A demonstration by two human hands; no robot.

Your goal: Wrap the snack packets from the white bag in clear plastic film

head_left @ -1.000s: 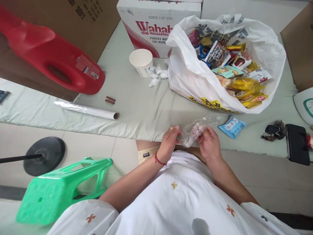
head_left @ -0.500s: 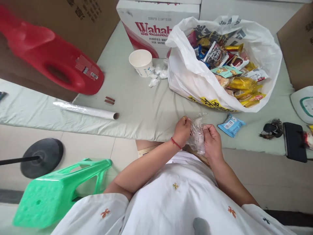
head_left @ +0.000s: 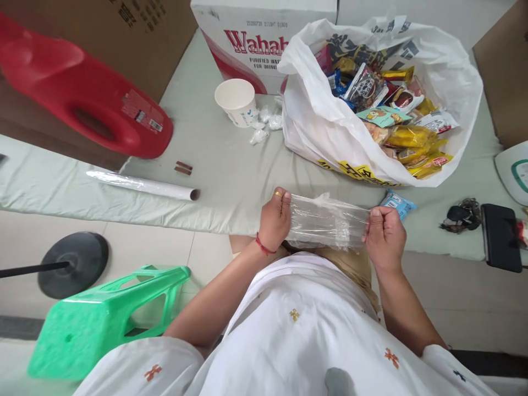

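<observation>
A clear plastic bag or sheet (head_left: 325, 223) is stretched sideways between my two hands at the table's front edge. Its left end is pinched in my left hand (head_left: 275, 220), which wears a ring and a red string bracelet. My right hand (head_left: 384, 237) grips the other end between thumb and bent fingers. Whether the plastic is a bag or a loose sheet I cannot tell. Just behind my right hand lies a blue snack packet (head_left: 399, 204), partly covered by the hand. Beyond the plastic stands a white carrier bag (head_left: 307, 132) full of wrapped snacks (head_left: 412, 137).
A paper cup (head_left: 235, 102) stands beside small crumpled plastic bundles (head_left: 264, 124). To the left are a red jug (head_left: 124, 118), a wrapped roll (head_left: 144, 186) and brown strips (head_left: 183, 168). Keys (head_left: 461, 214) and a phone (head_left: 501, 236) lie right. A green stool (head_left: 86, 330) is on the floor.
My hands have moved apart, the left one leftward and the right one rightward. The crumpled clear plastic between them is now pulled out taut and wide.
</observation>
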